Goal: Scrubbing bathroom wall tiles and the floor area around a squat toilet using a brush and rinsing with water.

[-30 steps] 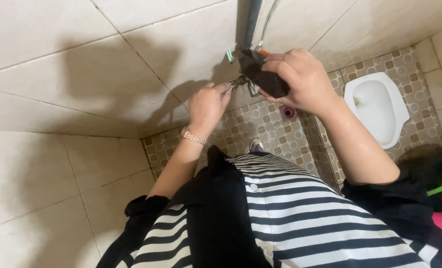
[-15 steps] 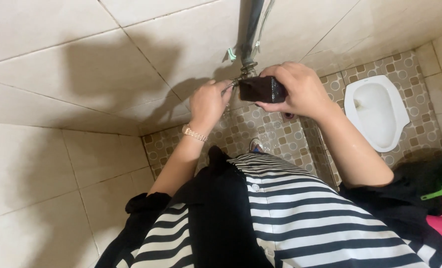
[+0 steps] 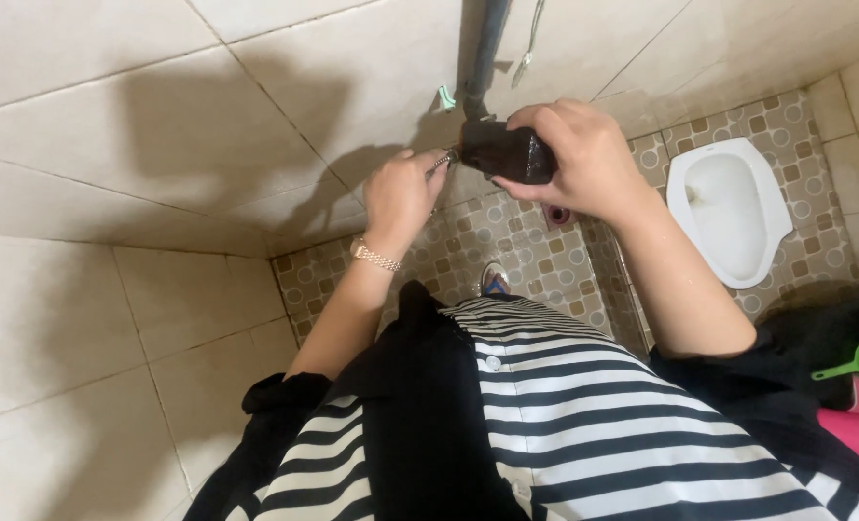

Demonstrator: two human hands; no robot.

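Head view: right hand (image 3: pixel 584 159) clasps dark sponge (image 3: pixel 507 151); left hand (image 3: pixel 402 193) pinches tap (image 3: pixel 443 160).

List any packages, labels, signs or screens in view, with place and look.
None can be made out in the head view.
The right hand holds a dark brown blocky object at the wall tap; no label is visible on it.
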